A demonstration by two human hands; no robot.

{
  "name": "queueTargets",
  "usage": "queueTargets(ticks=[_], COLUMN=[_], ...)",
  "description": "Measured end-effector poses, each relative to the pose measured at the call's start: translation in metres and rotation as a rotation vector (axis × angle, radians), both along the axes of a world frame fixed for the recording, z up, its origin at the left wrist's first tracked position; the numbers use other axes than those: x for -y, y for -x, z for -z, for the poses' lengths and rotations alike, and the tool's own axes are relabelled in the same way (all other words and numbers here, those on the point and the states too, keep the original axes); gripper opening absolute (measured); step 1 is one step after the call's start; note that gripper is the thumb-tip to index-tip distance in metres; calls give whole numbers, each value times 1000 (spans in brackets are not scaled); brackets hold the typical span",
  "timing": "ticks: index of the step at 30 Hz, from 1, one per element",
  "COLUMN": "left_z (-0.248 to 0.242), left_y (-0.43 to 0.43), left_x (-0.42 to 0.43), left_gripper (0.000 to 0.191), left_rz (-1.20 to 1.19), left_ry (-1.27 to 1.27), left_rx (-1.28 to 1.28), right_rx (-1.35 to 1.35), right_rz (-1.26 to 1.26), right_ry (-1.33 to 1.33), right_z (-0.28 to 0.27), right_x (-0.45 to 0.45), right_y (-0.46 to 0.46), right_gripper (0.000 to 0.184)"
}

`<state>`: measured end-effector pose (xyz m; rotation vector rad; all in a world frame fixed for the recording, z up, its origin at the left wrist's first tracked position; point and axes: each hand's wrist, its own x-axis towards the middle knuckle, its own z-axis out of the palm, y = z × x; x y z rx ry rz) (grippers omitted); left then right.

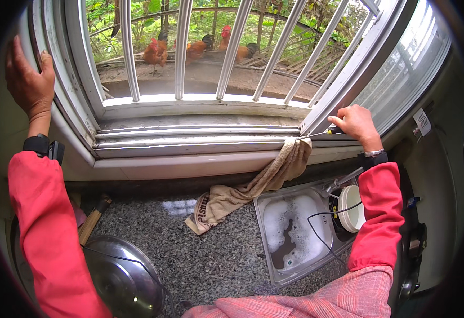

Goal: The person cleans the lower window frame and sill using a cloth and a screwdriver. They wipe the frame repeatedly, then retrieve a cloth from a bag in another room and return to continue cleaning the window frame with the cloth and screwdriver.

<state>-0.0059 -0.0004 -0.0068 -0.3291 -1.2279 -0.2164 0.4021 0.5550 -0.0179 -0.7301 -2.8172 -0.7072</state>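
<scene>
My right hand [357, 124] grips the dark and yellow handle of a screwdriver [318, 134] at the right end of the window track. The tool's thin metal shaft points left into a beige towel [252, 185], bunched at the track. From there the towel hangs over the sill and trails onto the granite counter. My left hand [31, 81] rests with spread fingers against the left side of the window frame [63, 71], holding nothing. Sliding-window tracks [192, 139] run between the two hands, below white metal bars [180, 51].
A steel sink [295, 234] holds foamy water, with a white bucket [351, 208] beside it under the faucet. At lower left lie a round metal lid [122, 274] and a wooden-handled tool [91, 222]. Black cords cross the lid and sink. Several chickens [155, 51] stand outside.
</scene>
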Motion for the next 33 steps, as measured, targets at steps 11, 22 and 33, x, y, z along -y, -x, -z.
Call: queueTargets(ticks=[11,22,33], left_z=[3,3,1], left_y=[-8,-12,-15], left_x=[-7,-11,-10], left_gripper=[71,68,71], left_rz=[33,68,49], left_ry=[-46,-80,-30], left_rx=[44,65,34], right_rx=[199,215,27], right_rz=[-115,-161,-824], right_ry=[29,293,182], right_z=[-1,-1,82], right_x=[-15,1,193], right_y=[-11,25,180], right_gripper=[61,59,58])
